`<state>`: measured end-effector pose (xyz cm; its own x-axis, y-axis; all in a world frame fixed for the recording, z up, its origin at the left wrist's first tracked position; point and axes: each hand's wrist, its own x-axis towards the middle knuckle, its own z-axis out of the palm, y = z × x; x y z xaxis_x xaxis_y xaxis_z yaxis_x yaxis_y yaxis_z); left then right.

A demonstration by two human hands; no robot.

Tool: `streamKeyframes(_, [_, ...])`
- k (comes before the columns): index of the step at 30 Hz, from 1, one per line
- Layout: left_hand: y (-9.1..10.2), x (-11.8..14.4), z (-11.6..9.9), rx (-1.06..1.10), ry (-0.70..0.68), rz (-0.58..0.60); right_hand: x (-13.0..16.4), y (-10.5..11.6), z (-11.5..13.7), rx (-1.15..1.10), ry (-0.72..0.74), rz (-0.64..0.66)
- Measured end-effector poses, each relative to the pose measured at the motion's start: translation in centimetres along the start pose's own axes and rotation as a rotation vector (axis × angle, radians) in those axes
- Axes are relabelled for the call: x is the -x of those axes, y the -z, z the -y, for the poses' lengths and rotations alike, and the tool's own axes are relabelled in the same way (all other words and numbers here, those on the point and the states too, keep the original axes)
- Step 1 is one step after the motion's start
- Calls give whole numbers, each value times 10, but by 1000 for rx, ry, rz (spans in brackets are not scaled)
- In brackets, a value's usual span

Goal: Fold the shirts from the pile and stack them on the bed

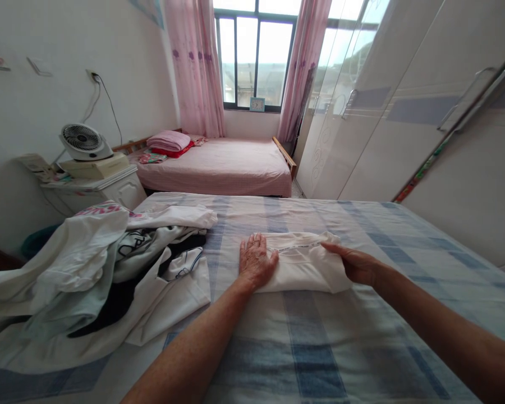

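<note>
A folded white garment (303,264) lies on the blue-checked bedsheet (311,342) in front of me. My left hand (256,262) rests flat on the garment's left edge, fingers spread and pointing away from me. My right hand (356,264) touches its right edge, with fingers along or under the fold; whether it grips the cloth I cannot tell. To the left of the folded garment sits a loose heap of white, pale green and black clothes (96,264).
A second bed with a pink sheet (223,165) and folded pink bedding (168,141) stands under the window. A white fan (84,141) sits on a white bedside cabinet (105,191) at left. White wardrobe doors (404,112) line the right side.
</note>
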<state>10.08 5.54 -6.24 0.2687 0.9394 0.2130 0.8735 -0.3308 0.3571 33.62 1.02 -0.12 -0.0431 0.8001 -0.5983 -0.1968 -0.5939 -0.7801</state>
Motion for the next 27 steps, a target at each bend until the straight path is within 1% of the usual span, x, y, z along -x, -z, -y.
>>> streamKeyframes(2, [-1,0,1,-2,-2,-4,-1,-4,-2,74,25,15])
streamKeyframes(4, [-2,-1,2,-1,-3,-13,-2,-6,-3,124,110,45])
streamKeyframes(7, [-4,-1,3,-1,-5,-21,0,-6,-5,156,240,151])
streamKeyframes(9, [-4,-2,3,-5,-4,-14,-1,-6,-8,169,255,195])
streamKeyframes(10, [-4,-2,3,-8,-5,-10,-3,-6,-9,167,256,179])
streamKeyframes(11, [-3,-2,3,-11,-7,-7,-4,-7,-12,155,265,131])
streamKeyframes(13, [-1,-2,4,-12,-11,-7,-5,-9,-15,100,293,-20])
streamKeyframes(15, [-1,-3,6,-2,-5,-15,0,-12,-15,28,308,-140])
streamKeyframes(17, [-1,-6,10,15,12,-30,14,-13,-9,-32,318,-174])
streamKeyframes(19, [-2,-8,13,21,25,-45,33,-8,1,-66,349,-192])
streamKeyframes(21, [-3,-10,14,9,23,-48,52,4,14,-85,388,-253])
streamKeyframes(23, [-4,-10,14,-14,17,-40,65,23,31,-94,442,-354])
streamKeyframes(25, [-3,-10,14,-48,8,-28,72,47,50,-88,516,-474])
streamKeyframes(27, [-3,-9,13,-90,-2,-21,76,75,70,-24,620,-617])
